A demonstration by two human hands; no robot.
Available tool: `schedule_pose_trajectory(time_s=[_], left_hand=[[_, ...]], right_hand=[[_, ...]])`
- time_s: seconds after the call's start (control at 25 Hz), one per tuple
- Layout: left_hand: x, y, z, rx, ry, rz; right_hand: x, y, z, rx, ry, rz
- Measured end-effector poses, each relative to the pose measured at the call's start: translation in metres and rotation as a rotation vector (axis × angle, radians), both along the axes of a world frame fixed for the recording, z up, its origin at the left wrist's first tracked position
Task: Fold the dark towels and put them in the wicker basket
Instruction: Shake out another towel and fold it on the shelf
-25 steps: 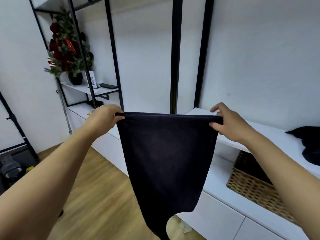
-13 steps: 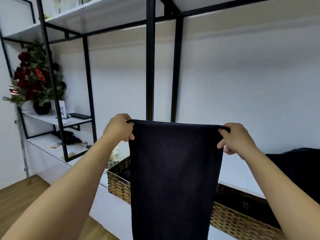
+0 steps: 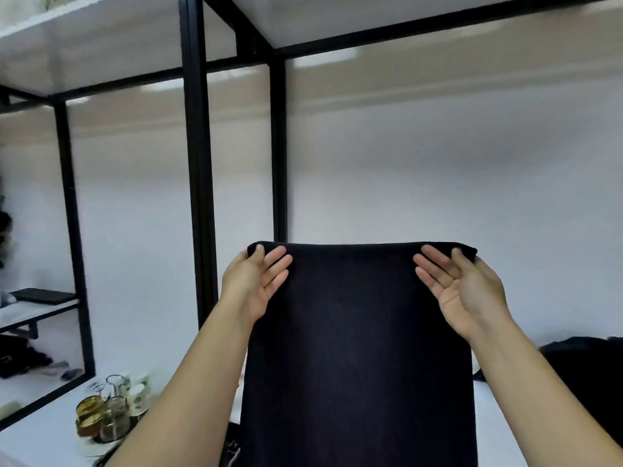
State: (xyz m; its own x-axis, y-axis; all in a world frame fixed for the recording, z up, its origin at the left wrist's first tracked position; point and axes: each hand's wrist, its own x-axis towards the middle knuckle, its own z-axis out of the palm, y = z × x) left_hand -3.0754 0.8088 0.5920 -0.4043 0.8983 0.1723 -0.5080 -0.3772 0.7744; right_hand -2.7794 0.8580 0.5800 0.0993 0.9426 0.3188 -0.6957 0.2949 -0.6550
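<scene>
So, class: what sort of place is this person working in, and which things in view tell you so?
Probably a room in a home, perhaps a living or storage area: a black-framed shelving unit with white shelves, glass jars on the white counter, and a dark towel held up.

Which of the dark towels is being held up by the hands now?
The towel in the middle, hanging upright, its top edge held by the left hand and right hand. The other dark pile lies crumpled on the right, untouched.

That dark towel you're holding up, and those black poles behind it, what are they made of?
The dark towel looks like soft, matte woven cloth: it hangs limp and shows no shine. The black poles look like painted metal, straight, square-edged and smooth, though painted wood cannot be ruled out.
</scene>
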Motion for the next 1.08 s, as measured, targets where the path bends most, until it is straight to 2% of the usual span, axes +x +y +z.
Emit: schedule_pose_trajectory(time_s=[0.24, 0.48, 0.6, 0.84, 0.92, 1.08], left_hand=[[0.005, 0.189, -0.124, -0.365, 0.125, -0.061], [0.011, 0.315, -0.248, -0.68, 0.152, -0.039], [0.016, 0.347, -0.261, -0.654, 0.174, 0.042], [0.011, 0.332, -0.264, -0.574, 0.155, -0.026], [0.002, 0.318, -0.262, -0.6, 0.323, -0.021], [-0.01, 0.288, -0.264, -0.644, 0.92, -0.026]], right_hand=[[0.02, 0.18, -0.127, -0.429, -0.104, -0.02], [0.028, 0.279, -0.245, -0.734, -0.166, -0.044], [0.03, 0.303, -0.257, -0.741, -0.137, -0.054], [0.04, 0.3, -0.256, -0.72, -0.098, -0.014], [0.045, 0.287, -0.25, -0.721, -0.241, -0.038], [0.061, 0.257, -0.247, -0.591, -0.858, -0.08]])
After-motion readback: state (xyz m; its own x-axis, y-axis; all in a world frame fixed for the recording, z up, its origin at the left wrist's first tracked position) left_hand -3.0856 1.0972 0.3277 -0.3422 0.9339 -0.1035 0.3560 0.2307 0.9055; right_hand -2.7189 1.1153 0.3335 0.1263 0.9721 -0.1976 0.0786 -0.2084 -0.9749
